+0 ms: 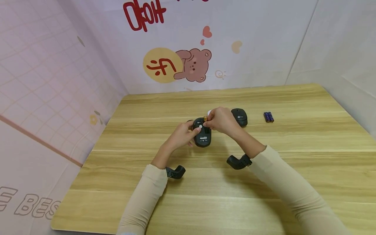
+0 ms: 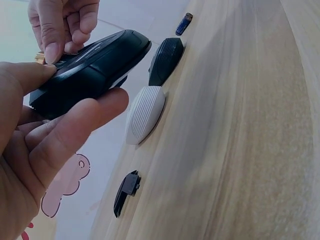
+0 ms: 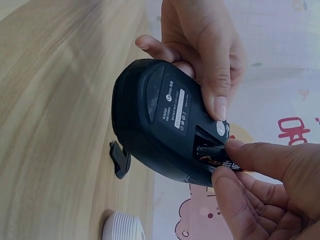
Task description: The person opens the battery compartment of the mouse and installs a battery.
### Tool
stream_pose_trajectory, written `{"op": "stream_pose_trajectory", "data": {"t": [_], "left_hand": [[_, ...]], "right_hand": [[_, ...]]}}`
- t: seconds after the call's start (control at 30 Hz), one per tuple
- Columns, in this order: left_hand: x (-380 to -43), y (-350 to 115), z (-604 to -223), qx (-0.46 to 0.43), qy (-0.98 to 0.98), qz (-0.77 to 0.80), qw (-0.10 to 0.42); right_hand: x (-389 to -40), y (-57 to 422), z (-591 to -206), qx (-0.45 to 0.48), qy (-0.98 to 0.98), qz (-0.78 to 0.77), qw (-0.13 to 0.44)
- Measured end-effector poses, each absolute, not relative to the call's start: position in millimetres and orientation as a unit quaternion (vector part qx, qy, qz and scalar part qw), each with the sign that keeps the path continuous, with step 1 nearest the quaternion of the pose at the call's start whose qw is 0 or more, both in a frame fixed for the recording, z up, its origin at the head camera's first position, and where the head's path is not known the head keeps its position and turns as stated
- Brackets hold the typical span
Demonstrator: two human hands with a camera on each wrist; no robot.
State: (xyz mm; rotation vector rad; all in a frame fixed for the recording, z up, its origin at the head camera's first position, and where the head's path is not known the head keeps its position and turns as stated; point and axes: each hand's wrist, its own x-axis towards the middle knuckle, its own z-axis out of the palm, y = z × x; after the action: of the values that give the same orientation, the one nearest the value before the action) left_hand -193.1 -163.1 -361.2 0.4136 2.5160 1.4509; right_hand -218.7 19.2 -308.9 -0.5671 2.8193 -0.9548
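My left hand [image 1: 180,135] grips a black computer mouse [image 3: 150,112] turned underside up, with its thumb pressing near a round white sticker [image 3: 221,128]. The mouse's battery compartment [image 3: 202,136] is uncovered. Between thumb and finger, my right hand [image 1: 221,120] pinches a black-and-orange battery [image 3: 212,154], one end of which lies at the compartment. Fingers partly hide the battery, so how far it sits inside I cannot tell. A small black battery cover [image 2: 127,191] lies on the table beyond the mouse.
Right of my hands stands another black mouse [image 1: 240,117]. A white mouse [image 2: 146,114] is beside it, mostly hidden in the head view. Farther right lie blue batteries [image 1: 268,117] on the wooden table [image 1: 205,195]. Black mounts [image 1: 176,172] sit at both wrists.
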Motion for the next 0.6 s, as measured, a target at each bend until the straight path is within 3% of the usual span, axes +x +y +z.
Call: {"op": "stream_pose_trajectory", "data": {"t": [0.6], "left_hand": [[-192.7,-164.8,-361.1,0.14,0.847,0.502,0.108]], "right_hand": [[-218.7,20.4,-311.3,-0.191,0.935,-0.297,0.036]]}}
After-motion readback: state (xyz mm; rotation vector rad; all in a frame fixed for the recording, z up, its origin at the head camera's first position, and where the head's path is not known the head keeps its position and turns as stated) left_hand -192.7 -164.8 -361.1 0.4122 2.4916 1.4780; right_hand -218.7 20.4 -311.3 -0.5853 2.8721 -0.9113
